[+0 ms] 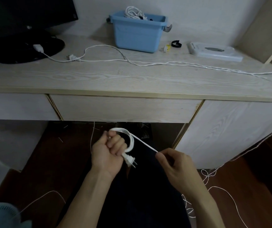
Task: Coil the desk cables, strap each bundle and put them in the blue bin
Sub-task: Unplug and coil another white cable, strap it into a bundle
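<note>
My left hand point(109, 149) grips a small coil of white cable point(130, 139) below the desk edge, its two-pin plug point(130, 160) sticking out under my fist. My right hand point(175, 165) pinches the same cable a little to the right, the stretch between my hands pulled taut. The blue bin point(136, 36) stands at the back of the desk with a white cable bundle point(134, 13) inside. A second white cable point(148, 63) lies loose across the desk. A black strap point(176, 44) lies right of the bin.
A black monitor point(25, 15) on its base occupies the desk's back left. A flat white device point(214, 51) lies at the back right, a small yellow-white piece point(167, 48) by the strap. Loose white cable point(222, 188) trails over the dark floor at my right. A closed drawer point(125, 107) faces me.
</note>
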{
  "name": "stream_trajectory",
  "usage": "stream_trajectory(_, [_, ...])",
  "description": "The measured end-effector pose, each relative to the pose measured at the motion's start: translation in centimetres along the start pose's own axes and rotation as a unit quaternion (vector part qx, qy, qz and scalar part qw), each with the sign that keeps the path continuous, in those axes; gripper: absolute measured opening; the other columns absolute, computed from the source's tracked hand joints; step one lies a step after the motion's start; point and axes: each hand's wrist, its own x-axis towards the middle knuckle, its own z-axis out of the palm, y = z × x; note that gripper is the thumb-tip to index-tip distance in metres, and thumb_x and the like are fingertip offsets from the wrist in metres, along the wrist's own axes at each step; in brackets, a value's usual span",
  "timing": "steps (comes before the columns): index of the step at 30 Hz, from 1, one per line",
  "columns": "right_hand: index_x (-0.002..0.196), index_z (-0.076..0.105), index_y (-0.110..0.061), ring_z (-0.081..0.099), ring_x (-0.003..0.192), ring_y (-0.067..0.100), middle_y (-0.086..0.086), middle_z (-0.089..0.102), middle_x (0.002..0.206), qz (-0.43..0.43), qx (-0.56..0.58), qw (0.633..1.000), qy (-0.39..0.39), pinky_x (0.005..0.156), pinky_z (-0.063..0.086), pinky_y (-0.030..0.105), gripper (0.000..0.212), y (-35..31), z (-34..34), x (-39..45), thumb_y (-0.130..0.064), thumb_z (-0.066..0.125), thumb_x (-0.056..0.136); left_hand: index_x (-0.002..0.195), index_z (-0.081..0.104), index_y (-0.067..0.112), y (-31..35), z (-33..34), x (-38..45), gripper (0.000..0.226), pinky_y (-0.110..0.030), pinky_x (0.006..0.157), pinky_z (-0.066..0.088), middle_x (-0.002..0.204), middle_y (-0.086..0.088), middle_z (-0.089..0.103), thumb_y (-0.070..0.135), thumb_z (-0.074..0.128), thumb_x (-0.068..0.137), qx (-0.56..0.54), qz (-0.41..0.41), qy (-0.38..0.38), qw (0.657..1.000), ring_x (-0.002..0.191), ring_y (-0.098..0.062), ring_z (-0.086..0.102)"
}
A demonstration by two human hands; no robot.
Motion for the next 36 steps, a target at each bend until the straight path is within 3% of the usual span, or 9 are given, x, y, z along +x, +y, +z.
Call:
stream_trajectory(5, [0.098, 0.067, -0.032, 0.061, 0.084, -0.007, -0.019, 0.065, 0.088, -0.030, -0.088, 0.995, -0.048, 0.069, 0.048, 0.010, 0.008, 0.0, 0.3, 0.1, -0.028, 0.060, 0.098, 0.098, 0.053, 0.008, 1.9, -0.5, 0.8, 0.023, -0.022, 0.062, 0.039, 0.069, 0.003, 0.042, 0.016, 0.032, 0.104, -0.064, 0.079, 0.012, 0.995, 0.055, -0.008, 0.041])
stream_trajectory(11, [0.104, 0.077, -0.027, 0.061, 0.087, -0.011, -0.027, 0.062, 0.089, -0.097, -0.073, 0.971, -0.204, 0.074, 0.046, 0.007, 0.015, -2.2, 1.6, -0.8, -0.023, 0.068, 0.092, 0.111, 0.058, 0.007, 0.3, -0.9, 0.9, 0.022, -0.023, 0.073, 0.044, 0.075, 0.003, 0.051, 0.007, 0.038, 0.102, 0.120, 0.110, -0.015, 0.986, 0.065, -0.008, 0.052])
stream_trajectory(16, [0.102, 0.077, -0.033, 0.061, 0.079, 0.002, -0.016, 0.063, 0.089, -0.179, -0.101, 0.978, -0.036, 0.067, 0.048, 0.015, 0.014, -3.1, 1.4, -1.0, -0.026, 0.069, 0.092, 0.123, 0.060, -0.002, -1.1, -0.4, -0.8, 0.029, -0.025, 0.069, 0.046, 0.078, -0.006, 0.059, -0.001, 0.043, 0.099, 0.416, 0.012, -0.072, 0.906, 0.071, -0.017, 0.055])
stream_trajectory(18, [0.099, 0.077, -0.033, 0.061, 0.076, 0.003, -0.016, 0.062, 0.087, -0.183, -0.103, 0.977, 0.034, 0.065, 0.050, 0.019, 0.014, -3.0, 1.3, -0.9, -0.024, 0.070, 0.092, 0.111, 0.066, -0.004, -1.4, -0.3, -1.4, 0.026, -0.029, 0.068, 0.045, 0.085, -0.015, 0.062, 0.011, 0.047, 0.101, 0.488, -0.050, -0.098, 0.866, 0.075, -0.023, 0.057])
stream_trajectory(20, [0.096, 0.077, -0.031, 0.063, 0.075, 0.001, -0.017, 0.065, 0.085, -0.165, -0.102, 0.976, 0.096, 0.065, 0.052, 0.019, 0.010, -2.6, 1.3, -0.8, -0.024, 0.073, 0.089, 0.089, 0.065, -0.004, -1.6, -0.1, -1.9, 0.041, -0.031, 0.059, 0.040, 0.074, -0.019, 0.058, 0.033, 0.050, 0.100, 0.509, -0.118, -0.159, 0.838, 0.063, -0.024, 0.053])
stream_trajectory(23, [0.093, 0.076, -0.029, 0.066, 0.076, -0.003, -0.019, 0.069, 0.082, -0.101, -0.052, 0.982, 0.148, 0.064, 0.052, 0.013, 0.011, -2.1, 1.1, -0.6, -0.034, 0.078, 0.083, 0.070, 0.056, 0.010, -1.7, 0.4, -2.3, 0.043, -0.027, 0.048, 0.019, 0.054, -0.002, 0.035, 0.038, 0.044, 0.100, 0.505, -0.187, -0.177, 0.824, 0.043, -0.011, 0.027])
stream_trajectory(27, [0.092, 0.075, -0.030, 0.062, 0.080, 0.002, -0.014, 0.063, 0.083, -0.073, -0.046, 0.992, 0.090, 0.064, 0.045, 0.010, 0.029, -1.6, 1.3, -0.2, -0.054, 0.061, 0.086, 0.063, 0.057, 0.014, -1.7, 0.0, -2.3, 0.047, -0.023, 0.042, 0.014, 0.050, 0.005, 0.024, 0.036, 0.043, 0.102, 0.494, -0.170, -0.142, 0.841, 0.042, -0.008, 0.017])
stream_trajectory(30, [0.088, 0.069, -0.021, 0.055, 0.076, 0.008, -0.004, 0.056, 0.078, -0.056, 0.014, 0.998, -0.008, 0.065, 0.042, 0.019, 0.049, -1.1, 2.0, -0.1, -0.060, 0.039, 0.093, 0.058, 0.048, 0.021, -1.8, 0.0, -2.2, 0.043, -0.023, 0.043, 0.012, 0.051, 0.007, 0.020, 0.038, 0.046, 0.097, 0.393, -0.184, -0.124, 0.892, 0.045, -0.008, 0.013])
stream_trajectory(36, [0.097, 0.063, -0.024, 0.054, 0.060, 0.004, -0.004, 0.061, 0.070, -0.027, 0.051, 0.998, -0.035, 0.056, 0.041, 0.019, 0.027, -0.7, 2.6, 0.0, -0.045, 0.046, 0.100, 0.058, 0.044, 0.020, -1.9, -0.3, -1.0, 0.041, -0.022, 0.036, 0.016, 0.049, 0.008, 0.019, 0.032, 0.040, 0.097, 0.137, -0.131, -0.065, 0.980, 0.036, -0.006, 0.017])
